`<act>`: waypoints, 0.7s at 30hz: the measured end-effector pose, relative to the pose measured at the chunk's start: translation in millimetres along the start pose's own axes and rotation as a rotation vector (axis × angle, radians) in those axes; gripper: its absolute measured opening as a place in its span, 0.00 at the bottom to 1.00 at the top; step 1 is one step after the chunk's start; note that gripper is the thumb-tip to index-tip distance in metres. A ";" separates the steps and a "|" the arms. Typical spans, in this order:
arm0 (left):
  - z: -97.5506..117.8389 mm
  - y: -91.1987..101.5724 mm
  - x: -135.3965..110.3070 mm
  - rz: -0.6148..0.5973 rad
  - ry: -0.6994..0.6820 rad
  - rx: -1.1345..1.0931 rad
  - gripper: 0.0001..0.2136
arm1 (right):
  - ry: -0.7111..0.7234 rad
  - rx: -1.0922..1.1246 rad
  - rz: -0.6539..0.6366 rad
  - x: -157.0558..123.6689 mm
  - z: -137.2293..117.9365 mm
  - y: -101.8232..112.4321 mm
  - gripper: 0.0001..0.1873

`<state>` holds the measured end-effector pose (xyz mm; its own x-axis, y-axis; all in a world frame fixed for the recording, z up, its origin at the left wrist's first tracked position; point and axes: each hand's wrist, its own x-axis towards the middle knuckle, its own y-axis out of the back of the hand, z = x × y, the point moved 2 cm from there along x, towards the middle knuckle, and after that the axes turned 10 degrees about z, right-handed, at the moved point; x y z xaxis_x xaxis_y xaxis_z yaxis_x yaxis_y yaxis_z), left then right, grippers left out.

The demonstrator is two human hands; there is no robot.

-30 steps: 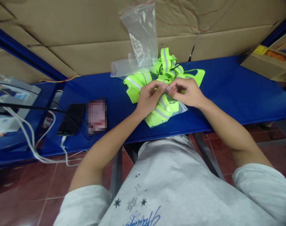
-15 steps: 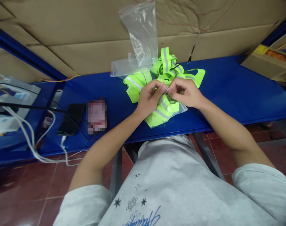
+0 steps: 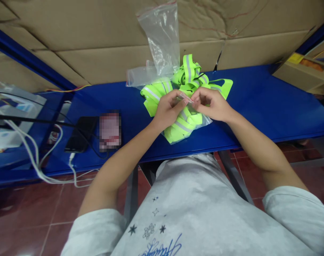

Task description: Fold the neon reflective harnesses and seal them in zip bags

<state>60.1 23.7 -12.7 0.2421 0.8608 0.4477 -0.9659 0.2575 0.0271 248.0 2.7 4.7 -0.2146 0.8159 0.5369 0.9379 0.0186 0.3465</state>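
A clear plastic bag (image 3: 183, 125) stuffed with neon-yellow reflective bands lies on the blue table (image 3: 258, 103) in front of me. My left hand (image 3: 167, 109) and my right hand (image 3: 212, 104) meet above it, and both pinch the bag's top edge between thumb and fingers. Just behind my hands is a loose pile of the same yellow bands (image 3: 190, 76). An empty clear zip bag (image 3: 162, 39) stands upright against the cardboard wall beyond the pile.
A black phone (image 3: 80, 134) with a cable and a blurred card (image 3: 110, 131) lie on the table to the left. White cables (image 3: 31, 156) hang over the left edge. A cardboard box (image 3: 306, 73) sits at the far right. Red floor tiles show below.
Both hands stay pinched on the bag's top edge and have shifted only slightly; the filled bag has barely moved.
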 end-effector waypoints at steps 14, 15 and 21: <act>-1.3 8.5 5.3 0.001 -0.056 -0.032 0.15 | -0.057 0.035 -0.034 -0.2 0.0 -1.9 0.19; -0.1 9.4 5.7 0.008 -0.062 -0.034 0.15 | -0.061 0.049 -0.036 0.6 -1.2 -1.0 0.19; 0.3 12.2 10.5 -0.003 0.001 -0.036 0.17 | -0.076 0.051 -0.034 3.3 -0.3 7.3 0.18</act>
<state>50.8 35.7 -7.4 0.2455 0.8603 0.4468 -0.9611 0.2762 -0.0036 254.1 5.3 9.2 -0.2268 0.8559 0.4648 0.9435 0.0747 0.3228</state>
